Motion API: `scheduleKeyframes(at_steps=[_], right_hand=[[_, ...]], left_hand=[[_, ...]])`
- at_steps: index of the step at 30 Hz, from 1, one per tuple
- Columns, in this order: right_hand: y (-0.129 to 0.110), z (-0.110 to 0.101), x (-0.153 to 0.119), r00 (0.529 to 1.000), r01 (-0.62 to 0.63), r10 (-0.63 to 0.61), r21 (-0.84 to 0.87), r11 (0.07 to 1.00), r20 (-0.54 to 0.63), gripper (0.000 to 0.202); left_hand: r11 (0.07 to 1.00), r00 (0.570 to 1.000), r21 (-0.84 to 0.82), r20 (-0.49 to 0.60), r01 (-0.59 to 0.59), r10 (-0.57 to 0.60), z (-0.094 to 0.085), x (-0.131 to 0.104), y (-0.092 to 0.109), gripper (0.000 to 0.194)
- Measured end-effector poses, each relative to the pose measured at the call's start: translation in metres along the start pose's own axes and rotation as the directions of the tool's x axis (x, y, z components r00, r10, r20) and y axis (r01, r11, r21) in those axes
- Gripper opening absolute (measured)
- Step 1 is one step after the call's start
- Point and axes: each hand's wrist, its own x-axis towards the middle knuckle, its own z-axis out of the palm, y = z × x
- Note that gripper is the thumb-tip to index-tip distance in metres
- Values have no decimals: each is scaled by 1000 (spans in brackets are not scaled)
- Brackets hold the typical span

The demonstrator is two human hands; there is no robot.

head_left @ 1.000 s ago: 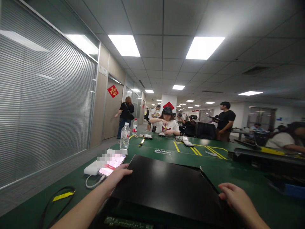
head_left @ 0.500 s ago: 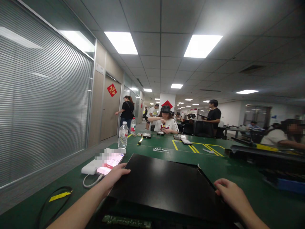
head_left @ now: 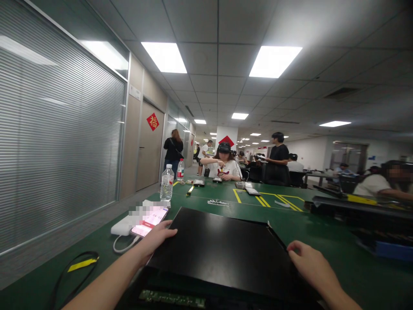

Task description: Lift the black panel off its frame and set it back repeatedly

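A large flat black display panel [head_left: 219,249] is tilted before me above the green table. A green circuit board [head_left: 172,298] shows along its near edge, in the dark. My left hand [head_left: 159,239] is closed on the panel's left edge, thumb on the face and the other fingers mostly hidden. At the right edge, my right hand [head_left: 305,260] has its fingers curled and pinched against the rim. Just beyond my left hand lie a lit phone [head_left: 150,221] and a white power bank [head_left: 121,226] with a white cable [head_left: 124,249].
A water bottle [head_left: 167,183] and a red-labelled bottle [head_left: 180,169] stand at the table's left side. A black strap with a yellow tag [head_left: 82,264] lies at near left. Dark parts [head_left: 348,211] and a blue box [head_left: 393,250] are at right. A person [head_left: 224,165] works across the table.
My right hand has shifted slightly left and up along the panel's right edge. My left hand and the panel are nearly still. Two standing people in the background have turned or moved.
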Motion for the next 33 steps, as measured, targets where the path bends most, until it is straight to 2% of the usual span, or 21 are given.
scheduleKeyframes(at_steps=[6,21,27,33], right_hand=[[1,-1,-1,999,35,-34,-30,999,10,21],[-1,-5,4,998,59,-55,-119,991,33,26],[-3,-4,4,997,73,-68,-119,990,46,25],[5,-3,16,994,81,-74,-91,993,80,26]], left_hand=[[1000,999,22,-39,13,-12,2,-1,0,47],[999,997,-4,65,-39,40,-7,19,-15,62],[999,996,4,71,-47,47,-8,20,-18,59],[999,995,-4,88,-47,47,-5,17,-13,56]])
